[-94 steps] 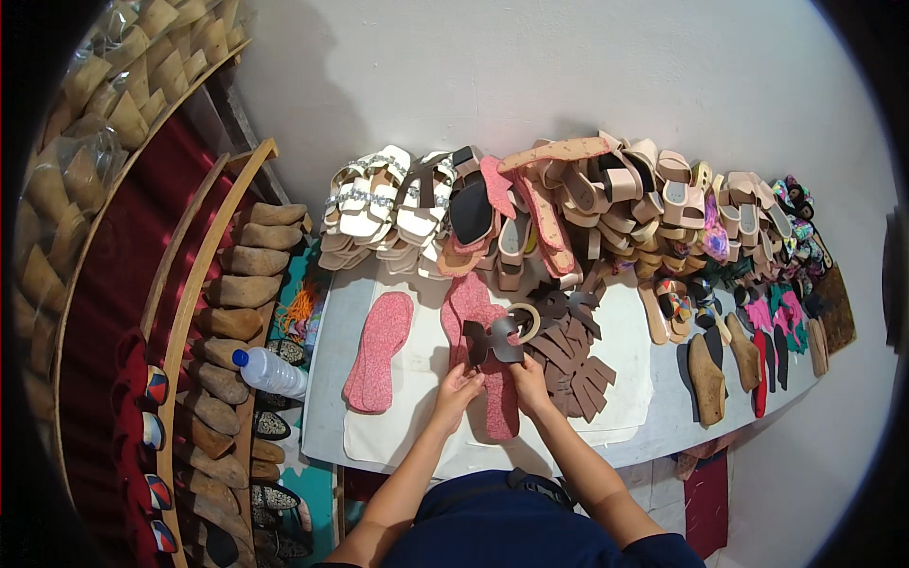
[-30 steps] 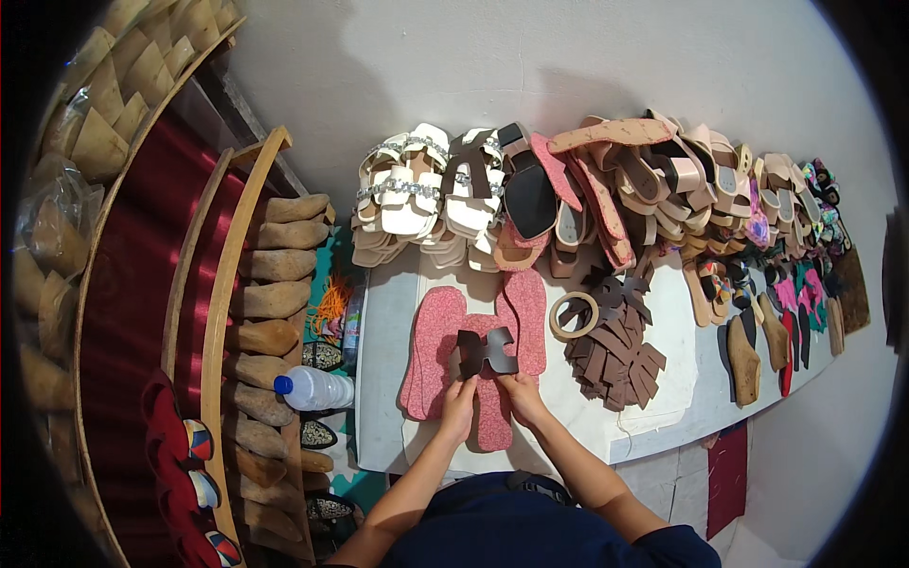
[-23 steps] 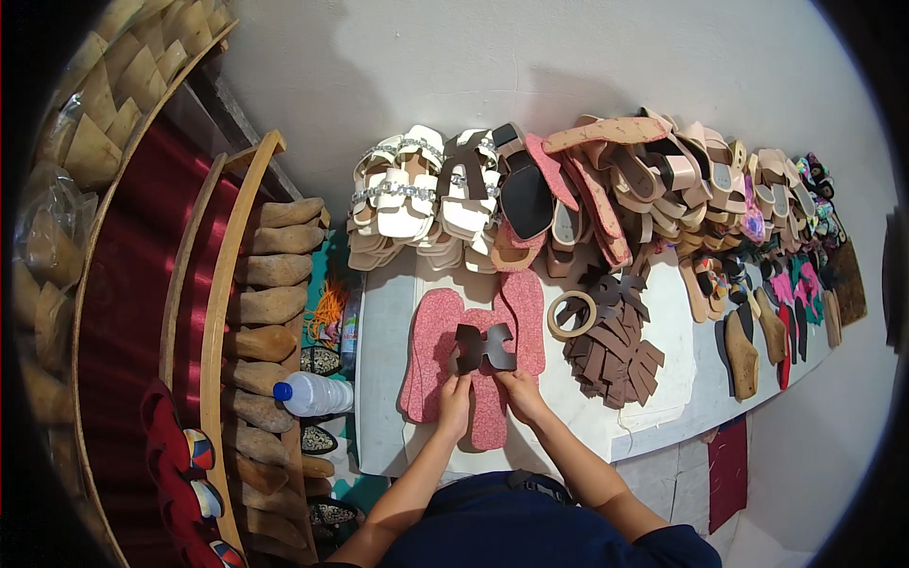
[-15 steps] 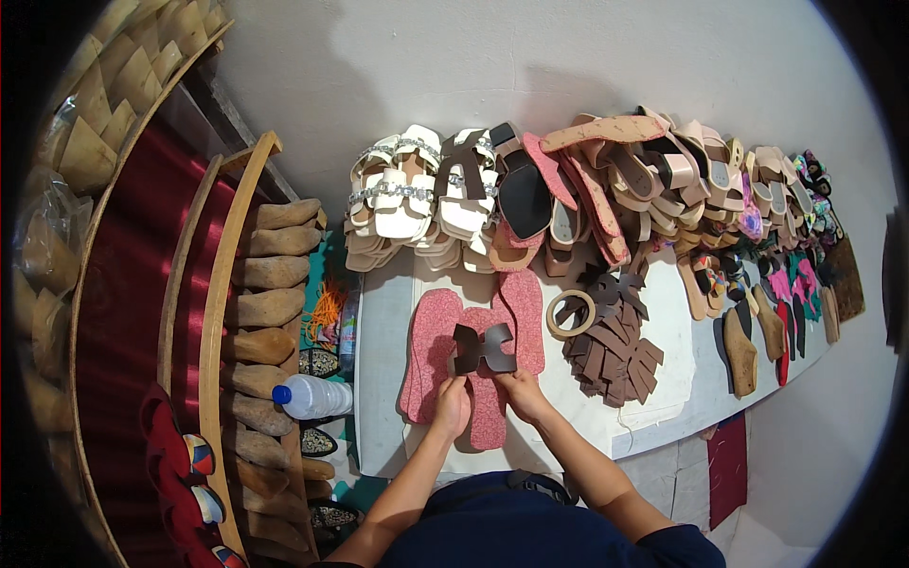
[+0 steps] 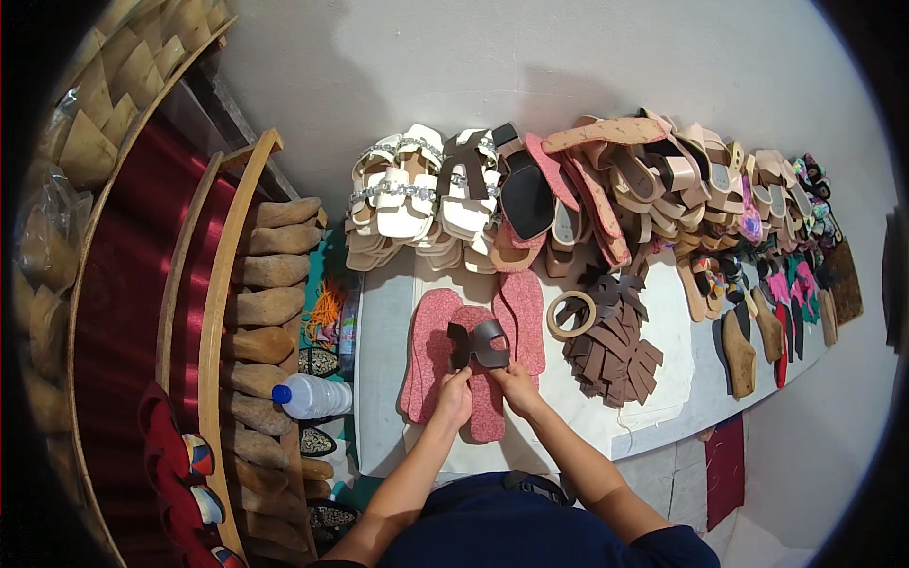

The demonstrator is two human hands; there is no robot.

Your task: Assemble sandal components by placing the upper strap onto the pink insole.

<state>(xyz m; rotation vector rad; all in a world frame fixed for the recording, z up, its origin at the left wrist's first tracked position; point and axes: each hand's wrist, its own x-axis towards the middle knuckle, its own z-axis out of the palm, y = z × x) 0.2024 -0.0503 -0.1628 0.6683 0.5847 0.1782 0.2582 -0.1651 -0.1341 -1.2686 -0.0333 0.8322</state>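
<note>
A dark brown, H-shaped sandal upper is held up by its near edge between my two hands. My left hand pinches its left near corner, and my right hand grips the right near corner. The piece is bent, its two halves angled to each other. Beneath it lie red-speckled insoles on the table, one of them partly hidden by the upper and my hands. To the right, a pile of similar brown uppers rests beside a roll of tape.
White sandals and many other sandals are heaped along the table's wall side. Wooden shoe lasts fill a rack at left. A water bottle with a blue cap stands out beside the table's left edge. More lasts lie at right.
The brown upper has turned and bent in my hands, its left half now tilted more edge-on. Both hands have shifted slightly and still hold it.
</note>
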